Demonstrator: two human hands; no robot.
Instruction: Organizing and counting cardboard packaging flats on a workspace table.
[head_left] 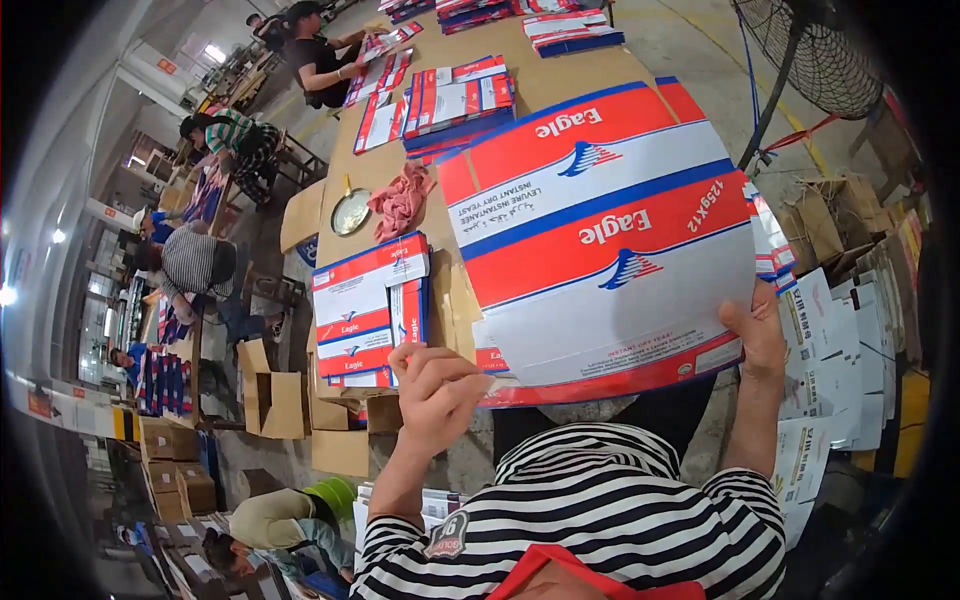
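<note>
A large printed cardboard carton sheet (600,270), red, white and blue, is held up flat in front of me. My right hand (758,335) grips its lower right edge, thumb on the printed face. My left hand (436,395) is raised beside the sheet's lower left corner with its fingers curled together. Whatever those fingers may pinch is hidden. Just beyond the left hand lies a stack of folded printed cartons (365,305) on the table. More of the same print shows on the table under the sheet's left edge.
The long brown table (450,215) carries a pink cloth (402,200), a round dish with a yellow handle (351,212) and further carton stacks (460,100). An open cardboard box (272,400) stands at left. White printed sheets (815,340) and a fan cage (815,60) are at right. Several people work around.
</note>
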